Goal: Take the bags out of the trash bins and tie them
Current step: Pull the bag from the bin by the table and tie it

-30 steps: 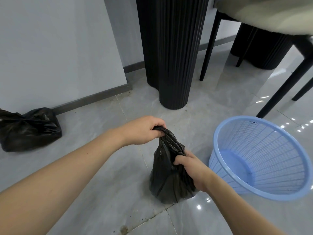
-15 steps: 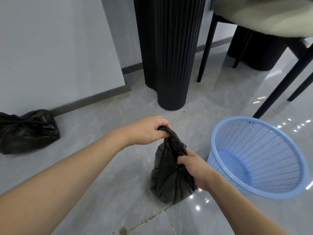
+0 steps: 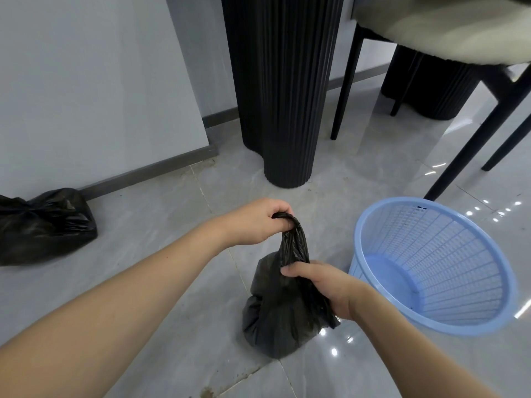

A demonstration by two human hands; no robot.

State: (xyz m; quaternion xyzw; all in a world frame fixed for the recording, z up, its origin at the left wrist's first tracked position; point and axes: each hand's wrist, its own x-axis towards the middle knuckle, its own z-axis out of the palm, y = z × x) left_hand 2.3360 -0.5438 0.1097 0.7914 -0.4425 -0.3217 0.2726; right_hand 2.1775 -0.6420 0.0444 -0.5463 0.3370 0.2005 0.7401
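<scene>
A black trash bag (image 3: 283, 314) stands on the grey tiled floor (image 3: 161, 282), just left of a light blue mesh trash bin (image 3: 436, 268) that holds no bag. The bag's top is gathered into a twisted neck that rises from its rounded body. The left hand (image 3: 253, 221) grips the upper end of that neck, its fingers curled tightly round the bunched plastic. The right hand (image 3: 324, 287) holds the neck lower down, where it meets the body, with fingers wrapped round the plastic and the thumb lying across the front. The neck runs taut between the two hands. A second black trash bag (image 3: 43, 225), already bunched at its top, lies on the floor well to the left against the grey baseboard (image 3: 143, 173). Behind the hands stands a black fluted table base (image 3: 281, 90); black chair legs (image 3: 344, 79) rise at the right.
</scene>
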